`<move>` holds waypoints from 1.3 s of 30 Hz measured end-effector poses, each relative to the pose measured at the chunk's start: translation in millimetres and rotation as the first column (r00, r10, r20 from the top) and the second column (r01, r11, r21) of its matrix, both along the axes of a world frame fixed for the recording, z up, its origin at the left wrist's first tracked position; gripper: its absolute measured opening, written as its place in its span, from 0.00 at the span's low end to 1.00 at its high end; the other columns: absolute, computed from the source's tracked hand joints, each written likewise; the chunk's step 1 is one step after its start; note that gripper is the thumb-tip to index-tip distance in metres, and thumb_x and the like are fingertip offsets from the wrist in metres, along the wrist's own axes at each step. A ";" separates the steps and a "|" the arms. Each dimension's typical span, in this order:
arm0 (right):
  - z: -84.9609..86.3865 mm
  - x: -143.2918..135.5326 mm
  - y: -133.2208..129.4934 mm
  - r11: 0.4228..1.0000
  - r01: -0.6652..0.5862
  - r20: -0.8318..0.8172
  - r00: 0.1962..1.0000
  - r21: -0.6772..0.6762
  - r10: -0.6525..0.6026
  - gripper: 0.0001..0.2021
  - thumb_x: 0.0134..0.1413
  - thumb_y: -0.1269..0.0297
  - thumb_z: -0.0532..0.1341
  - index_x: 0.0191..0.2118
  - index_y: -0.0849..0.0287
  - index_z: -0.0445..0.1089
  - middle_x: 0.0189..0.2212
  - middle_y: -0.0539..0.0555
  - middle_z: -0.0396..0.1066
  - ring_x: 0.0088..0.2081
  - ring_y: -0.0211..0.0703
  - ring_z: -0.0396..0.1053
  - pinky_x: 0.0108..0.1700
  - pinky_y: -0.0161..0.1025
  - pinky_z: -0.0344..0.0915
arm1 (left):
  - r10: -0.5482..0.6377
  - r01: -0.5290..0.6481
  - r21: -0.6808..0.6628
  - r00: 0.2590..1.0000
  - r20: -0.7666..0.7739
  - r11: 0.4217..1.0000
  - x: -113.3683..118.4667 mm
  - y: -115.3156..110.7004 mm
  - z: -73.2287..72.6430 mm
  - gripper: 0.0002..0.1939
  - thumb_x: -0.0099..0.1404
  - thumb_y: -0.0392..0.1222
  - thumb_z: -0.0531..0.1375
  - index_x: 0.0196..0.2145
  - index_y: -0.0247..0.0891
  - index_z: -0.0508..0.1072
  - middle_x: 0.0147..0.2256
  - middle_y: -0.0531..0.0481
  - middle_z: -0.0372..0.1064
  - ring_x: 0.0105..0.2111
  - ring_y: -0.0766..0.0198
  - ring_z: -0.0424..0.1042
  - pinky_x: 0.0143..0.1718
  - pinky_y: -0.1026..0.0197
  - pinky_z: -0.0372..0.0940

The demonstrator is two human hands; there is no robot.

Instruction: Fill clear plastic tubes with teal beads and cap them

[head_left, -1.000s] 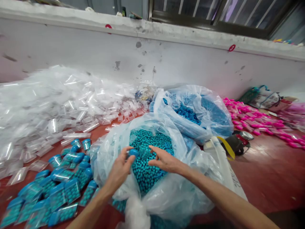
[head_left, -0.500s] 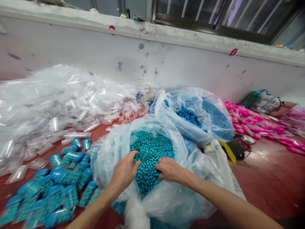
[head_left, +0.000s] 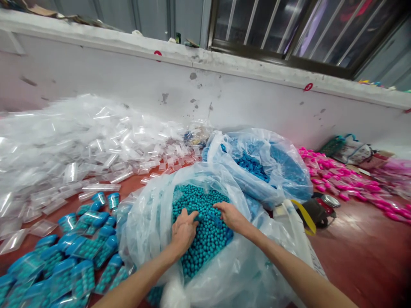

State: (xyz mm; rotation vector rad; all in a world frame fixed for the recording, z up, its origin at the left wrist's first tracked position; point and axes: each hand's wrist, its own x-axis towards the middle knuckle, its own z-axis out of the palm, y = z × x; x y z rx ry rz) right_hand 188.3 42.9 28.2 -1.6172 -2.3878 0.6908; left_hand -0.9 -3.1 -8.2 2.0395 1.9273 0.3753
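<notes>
A large clear plastic bag (head_left: 150, 214) stands open, full of teal beads (head_left: 201, 252). Over the left part of the beads is my left hand (head_left: 184, 231), its fingers bent and partly hidden; what it holds, if anything, cannot be made out. At the right side of the beads my right hand (head_left: 229, 217) has thumb and fingers pressed together on something small and blue at their tips, too small to name. Filled teal packets (head_left: 85, 278) with blue tops lie in a pile on the red floor to the left.
Many clear empty packets (head_left: 73, 141) are heaped at the left. Behind the beads sits a bag of blue pieces (head_left: 276, 171). Pink packets (head_left: 346, 179), a dark device (head_left: 317, 209) with a yellow strap and a white wall (head_left: 257, 107) are also there.
My left hand has moved right over the beads. My right hand has risen slightly, and a blue piece now shows by its fingertips. The view has tilted up a little.
</notes>
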 end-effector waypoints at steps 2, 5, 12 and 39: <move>12.6 5.5 -3.0 0.996 -0.001 0.113 0.994 0.086 -0.009 0.18 0.53 0.74 0.47 0.45 0.60 0.69 0.38 0.56 0.72 0.41 0.42 0.68 0.41 0.35 0.61 | -0.007 0.004 0.032 0.996 0.090 0.999 -2.3 -0.5 3.0 0.12 0.60 0.41 0.52 0.42 0.47 0.69 0.36 0.50 0.59 0.38 0.62 0.64 0.40 0.62 0.59; 28.1 9.6 -8.8 0.985 -0.085 0.332 0.943 0.151 0.031 0.15 0.56 0.71 0.47 0.42 0.55 0.69 0.33 0.54 0.71 0.37 0.43 0.68 0.35 0.35 0.60 | -0.031 0.003 0.123 0.975 0.220 0.992 -7.6 -1.9 11.0 0.10 0.60 0.38 0.50 0.38 0.41 0.69 0.37 0.48 0.60 0.40 0.61 0.63 0.44 0.59 0.58; 5.2 -6.6 -6.1 0.833 -0.546 0.607 0.693 0.089 0.390 0.11 0.59 0.70 0.48 0.38 0.57 0.67 0.34 0.55 0.66 0.30 0.40 0.65 0.26 0.34 0.55 | 0.010 0.050 -0.101 0.852 0.523 0.994 -13.7 -3.4 16.3 0.04 0.60 0.38 0.48 0.30 0.40 0.61 0.24 0.56 0.59 0.27 0.65 0.63 0.32 0.63 0.59; 12.1 -22.1 0.4 0.991 0.130 0.194 0.973 -0.013 -0.125 0.18 0.58 0.55 0.46 0.39 0.61 0.67 0.33 0.58 0.73 0.37 0.47 0.70 0.37 0.39 0.61 | 0.341 0.314 -0.438 0.319 0.884 0.842 -21.7 -3.8 -10.3 0.25 0.49 0.55 0.58 0.40 0.39 0.56 0.25 0.58 0.65 0.14 0.74 0.62 0.11 0.71 0.47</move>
